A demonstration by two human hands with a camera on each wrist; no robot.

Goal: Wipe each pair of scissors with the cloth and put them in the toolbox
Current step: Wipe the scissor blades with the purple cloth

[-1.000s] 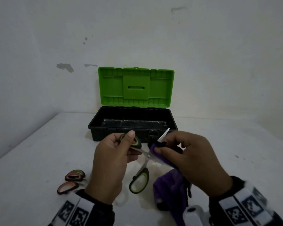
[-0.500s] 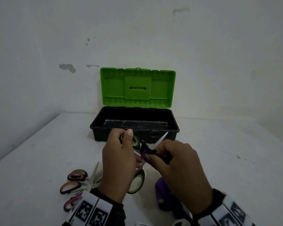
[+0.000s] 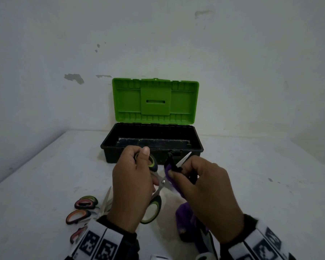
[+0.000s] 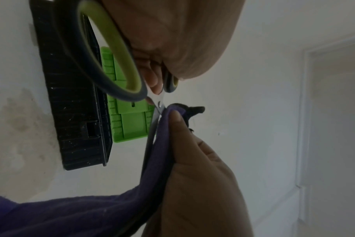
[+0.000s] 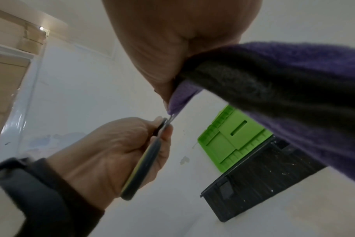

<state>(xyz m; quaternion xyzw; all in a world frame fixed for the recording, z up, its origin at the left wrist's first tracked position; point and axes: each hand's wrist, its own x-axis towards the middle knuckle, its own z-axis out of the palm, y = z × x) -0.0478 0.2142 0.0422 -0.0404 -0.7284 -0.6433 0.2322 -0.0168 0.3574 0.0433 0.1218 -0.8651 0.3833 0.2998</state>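
white tabletop [image 3: 45, 184] before us: our left hand [image 3: 131, 190] grips the green scissors [image 3: 159, 182] by one handle, spreading blades for cleaning. our right hand [image 3: 204, 194] pinches the purple cloth [image 3: 169, 170] round one blade, toolbox [image 3: 199, 147] open behind.

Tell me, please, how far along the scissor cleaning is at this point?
Done: nothing shows in the open toolbox yet. In hand: the left hand holds the green-handled scissors spread open while the right hand pinches the purple cloth around one blade. Left: finish and box this pair, then the red- and orange-handled scissors lying on the table.
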